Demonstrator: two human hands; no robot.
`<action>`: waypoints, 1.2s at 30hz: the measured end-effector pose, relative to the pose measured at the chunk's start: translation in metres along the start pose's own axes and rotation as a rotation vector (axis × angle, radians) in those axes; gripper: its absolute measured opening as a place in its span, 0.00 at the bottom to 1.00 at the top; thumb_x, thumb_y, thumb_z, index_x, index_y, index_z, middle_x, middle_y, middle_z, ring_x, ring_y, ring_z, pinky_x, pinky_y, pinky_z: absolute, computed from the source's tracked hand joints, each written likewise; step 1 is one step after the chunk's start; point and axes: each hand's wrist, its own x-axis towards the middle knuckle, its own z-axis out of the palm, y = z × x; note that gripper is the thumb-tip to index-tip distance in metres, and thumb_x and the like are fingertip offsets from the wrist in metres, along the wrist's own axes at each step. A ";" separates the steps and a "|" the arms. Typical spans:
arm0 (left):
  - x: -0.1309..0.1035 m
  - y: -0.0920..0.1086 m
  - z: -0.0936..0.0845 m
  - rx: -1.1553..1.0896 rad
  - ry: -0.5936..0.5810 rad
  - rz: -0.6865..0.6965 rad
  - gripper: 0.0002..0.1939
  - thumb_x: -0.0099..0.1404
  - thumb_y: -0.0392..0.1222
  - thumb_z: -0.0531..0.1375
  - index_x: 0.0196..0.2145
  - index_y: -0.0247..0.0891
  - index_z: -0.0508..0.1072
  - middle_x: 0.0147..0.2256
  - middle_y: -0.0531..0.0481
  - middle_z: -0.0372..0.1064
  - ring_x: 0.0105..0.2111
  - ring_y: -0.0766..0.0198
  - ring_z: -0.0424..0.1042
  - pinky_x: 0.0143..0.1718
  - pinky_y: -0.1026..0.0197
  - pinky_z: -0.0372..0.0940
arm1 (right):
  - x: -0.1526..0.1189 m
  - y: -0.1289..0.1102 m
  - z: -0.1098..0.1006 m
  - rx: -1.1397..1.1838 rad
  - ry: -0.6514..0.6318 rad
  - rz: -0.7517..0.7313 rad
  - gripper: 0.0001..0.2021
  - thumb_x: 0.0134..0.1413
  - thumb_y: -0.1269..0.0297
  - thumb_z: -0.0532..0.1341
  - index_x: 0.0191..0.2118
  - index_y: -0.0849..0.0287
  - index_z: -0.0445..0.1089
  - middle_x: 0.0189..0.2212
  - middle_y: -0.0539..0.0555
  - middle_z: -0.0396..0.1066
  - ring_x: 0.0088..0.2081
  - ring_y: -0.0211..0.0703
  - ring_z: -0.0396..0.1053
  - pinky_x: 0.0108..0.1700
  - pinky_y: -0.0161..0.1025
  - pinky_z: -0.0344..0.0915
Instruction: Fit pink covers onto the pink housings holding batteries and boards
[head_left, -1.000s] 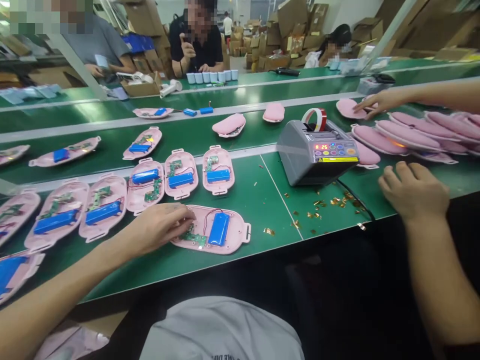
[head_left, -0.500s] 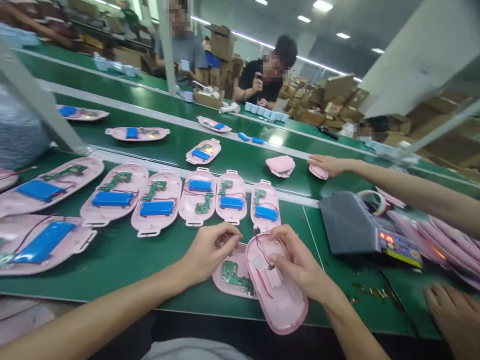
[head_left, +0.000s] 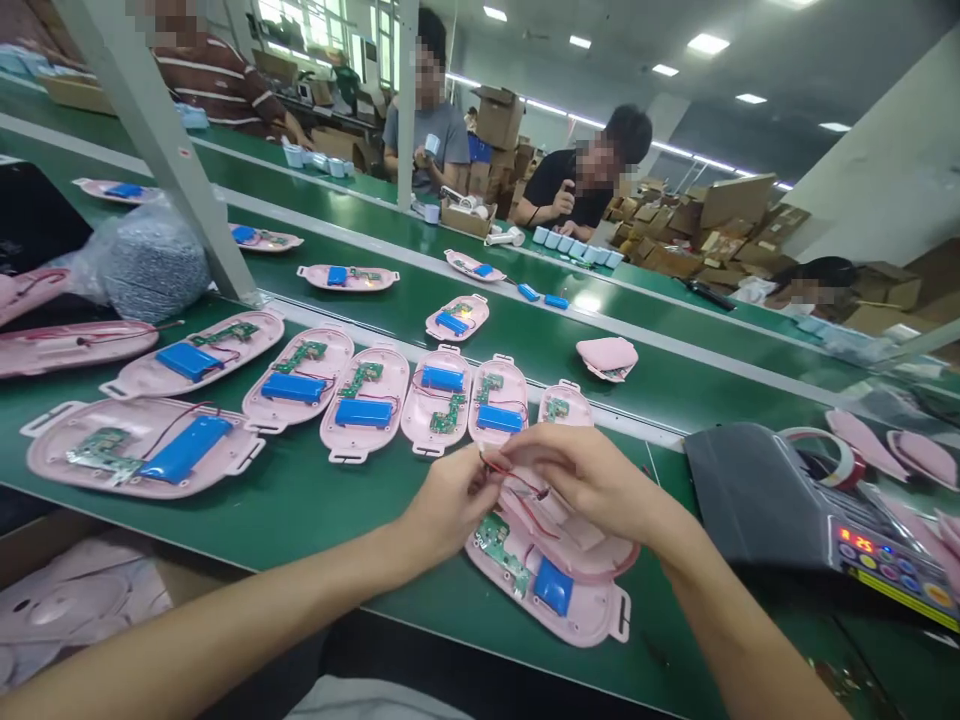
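Observation:
Both hands meet over a pink shell half (head_left: pixel 592 535) with a red wire inside. My left hand (head_left: pixel 454 500) is closed in a pinch at the wire's end; the small thing between its fingertips is mostly hidden. My right hand (head_left: pixel 592 480) curls over the upper edge of that shell, fingers closed on the shell and wire. Partly beneath lies another pink shell (head_left: pixel 585 625) bearing a green circuit board (head_left: pixel 501 550) and a blue battery (head_left: pixel 553 587). The lower shell rests near the table's front edge.
Several pink shells with boards and batteries (head_left: pixel 364 412) line the green table (head_left: pixel 315 530). A dark machine (head_left: pixel 757 500) with a red display stands right, beside a tape roll (head_left: pixel 844 460). A slanted metal post (head_left: pixel 161 150) rises left. People sit across the belt (head_left: pixel 360 250).
The view has shifted, moving the scene rightward. My hands have come together at the wire, and the lower shell's battery now shows. The other person's reaching arm at right has left view.

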 end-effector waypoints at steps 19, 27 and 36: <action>0.002 0.007 0.002 -0.259 -0.053 -0.360 0.11 0.65 0.43 0.58 0.40 0.41 0.57 0.39 0.54 0.65 0.19 0.70 0.74 0.19 0.68 0.67 | -0.027 0.005 0.035 0.008 0.459 0.461 0.12 0.53 0.55 0.54 0.30 0.58 0.63 0.30 0.53 0.70 0.32 0.45 0.69 0.34 0.39 0.60; 0.005 0.009 0.003 -0.324 -0.052 -0.398 0.16 0.63 0.48 0.61 0.38 0.42 0.56 0.33 0.57 0.65 0.20 0.69 0.72 0.22 0.64 0.70 | 0.006 -0.006 0.039 -0.032 0.314 0.479 0.14 0.50 0.65 0.62 0.45 0.57 0.70 0.35 0.52 0.73 0.36 0.46 0.69 0.35 0.36 0.56; 0.003 0.019 -0.004 -0.117 -0.294 -0.268 0.35 0.61 0.36 0.61 0.63 0.46 0.52 0.42 0.50 0.73 0.30 0.66 0.68 0.35 0.60 0.65 | -0.008 -0.009 0.047 -0.646 0.604 0.113 0.06 0.56 0.71 0.53 0.33 0.60 0.68 0.26 0.53 0.68 0.28 0.43 0.64 0.29 0.36 0.46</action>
